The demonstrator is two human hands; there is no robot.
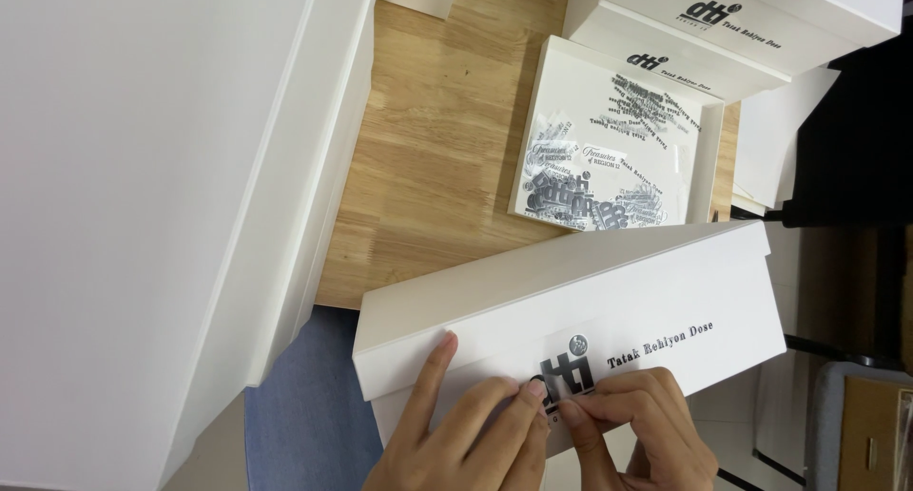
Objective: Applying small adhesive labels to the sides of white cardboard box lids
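A long white cardboard box lid [571,306] lies directly ahead of both hands, its long axis running from lower left up to the right. The left hand [456,424] and right hand [632,424] sit side by side on its near face, fingertips pinched narrow on a black-and-silver sticker [568,372]. Both are equally close. Beyond them, an open white tray of stickers [709,158] rests on the wooden table [428,149].

Bright, even light; sharp, faint shadows

A light oak-grained wooden tabletop [437,158] lies beyond the grip, evenly lit; a tall white panel [143,215] rises left, a black cabinet [856,139] stands right.
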